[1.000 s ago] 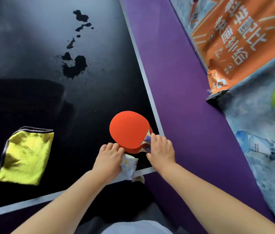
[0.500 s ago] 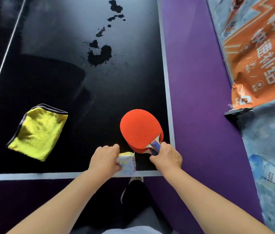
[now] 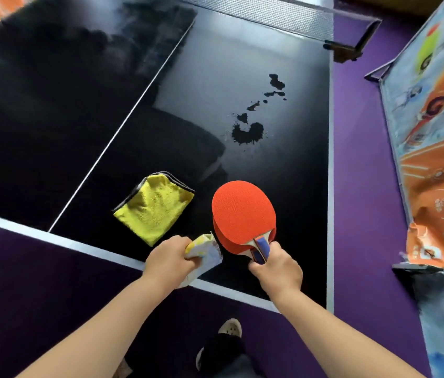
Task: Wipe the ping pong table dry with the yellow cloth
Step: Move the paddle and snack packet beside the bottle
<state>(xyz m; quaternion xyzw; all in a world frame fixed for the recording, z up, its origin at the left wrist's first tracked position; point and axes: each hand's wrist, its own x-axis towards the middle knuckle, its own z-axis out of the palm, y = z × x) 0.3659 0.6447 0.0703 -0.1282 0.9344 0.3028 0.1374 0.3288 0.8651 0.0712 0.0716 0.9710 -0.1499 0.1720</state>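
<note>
Yellow cloth (image 3: 153,207) lies on the table (image 3: 283,173), just ahead-left of the left hand (image 3: 170,256), whose fingers pinch a tissue packet (image 3: 205,252); right hand (image 3: 276,268) grips paddles (image 3: 242,219).

In right hand (image 3: 276,268), paddle handles (image 3: 261,245) mostly hidden; banner (image 3: 439,170) cropped.

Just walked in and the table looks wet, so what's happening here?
A person is at the corner of the black ping pong table. Their left hand grips a small white and yellow packet; their right hand grips the handles of two stacked red paddles. The folded yellow cloth lies untouched on the table, and the dark water puddles farther out are not yet wiped.
</note>
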